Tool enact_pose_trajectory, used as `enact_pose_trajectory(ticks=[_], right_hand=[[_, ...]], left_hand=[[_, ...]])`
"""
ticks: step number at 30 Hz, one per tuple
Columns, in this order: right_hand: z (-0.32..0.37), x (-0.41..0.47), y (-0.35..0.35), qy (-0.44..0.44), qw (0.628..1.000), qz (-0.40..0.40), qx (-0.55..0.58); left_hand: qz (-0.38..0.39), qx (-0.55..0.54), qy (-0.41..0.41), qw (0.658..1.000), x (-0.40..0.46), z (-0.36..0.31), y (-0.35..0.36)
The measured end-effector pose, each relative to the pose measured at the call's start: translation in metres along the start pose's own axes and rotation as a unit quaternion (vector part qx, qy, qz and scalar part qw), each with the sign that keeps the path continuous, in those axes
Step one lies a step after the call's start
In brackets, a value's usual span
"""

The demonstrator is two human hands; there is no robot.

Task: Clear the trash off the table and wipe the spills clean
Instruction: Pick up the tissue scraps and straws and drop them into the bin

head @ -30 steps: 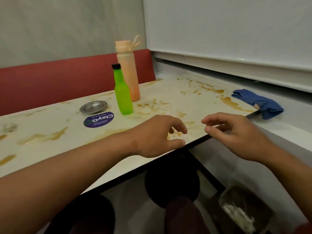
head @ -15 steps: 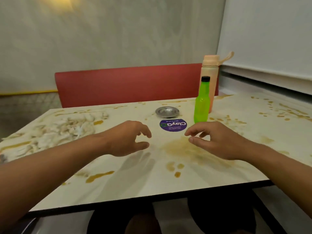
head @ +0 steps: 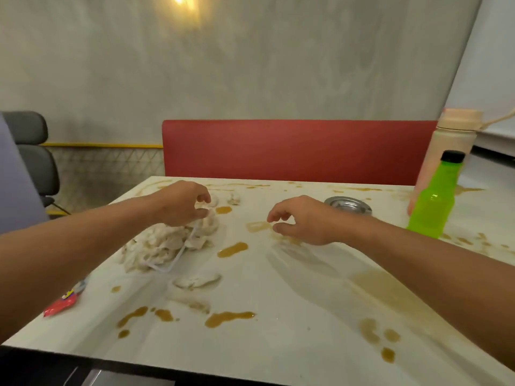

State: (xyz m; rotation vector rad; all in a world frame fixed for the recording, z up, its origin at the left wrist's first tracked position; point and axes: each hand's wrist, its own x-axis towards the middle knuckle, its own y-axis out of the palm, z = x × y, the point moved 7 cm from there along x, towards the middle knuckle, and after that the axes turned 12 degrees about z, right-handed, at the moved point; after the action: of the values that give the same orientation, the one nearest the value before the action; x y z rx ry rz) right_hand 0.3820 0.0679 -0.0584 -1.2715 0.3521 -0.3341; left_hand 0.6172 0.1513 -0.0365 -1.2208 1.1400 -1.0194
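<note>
Left hand (head: 182, 203) touches crumpled white tissue pile (head: 170, 242); brown spills (head: 232, 249) nearby.

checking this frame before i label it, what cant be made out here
- Head view: whether the left hand has a grip on the tissue pile beneath it; the fingertips are hidden.
- Red wrapper: partly hidden behind the left forearm, print too small to read.
- Peach bottle: base hidden by the green bottle.
- Metal ashtray: near rim covered by the right hand.
</note>
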Motion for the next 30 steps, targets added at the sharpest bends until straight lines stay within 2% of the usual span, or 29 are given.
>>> enact_pose_trajectory(ticks=[8, 13, 22, 24, 28, 30], right_hand=[[0.010, 0.098, 0.010, 0.005, 0.999, 0.034, -0.012], [0.008, 0.152, 0.022, 0.020, 1.000, 0.016, 0.012], [-0.004, 0.200, 0.041, 0.045, 0.997, 0.022, 0.055], [-0.007, 0.202, 0.043, 0.054, 0.997, 0.025, 0.040], [-0.008, 0.201, 0.044, 0.066, 0.995, 0.042, -0.061], [-0.010, 0.199, 0.043, 0.067, 0.995, 0.049, -0.061]], left_hand=[[0.028, -0.003, -0.041, 0.999, 0.053, 0.028, 0.006], [0.042, -0.008, -0.063, 0.997, 0.084, 0.035, 0.020], [0.064, -0.026, -0.081, 0.994, 0.113, 0.042, 0.035], [0.064, -0.031, -0.085, 0.994, 0.115, 0.044, 0.038], [0.044, -0.036, -0.085, 0.995, 0.117, 0.045, 0.036], [0.031, -0.041, -0.088, 0.995, 0.119, 0.047, 0.036]])
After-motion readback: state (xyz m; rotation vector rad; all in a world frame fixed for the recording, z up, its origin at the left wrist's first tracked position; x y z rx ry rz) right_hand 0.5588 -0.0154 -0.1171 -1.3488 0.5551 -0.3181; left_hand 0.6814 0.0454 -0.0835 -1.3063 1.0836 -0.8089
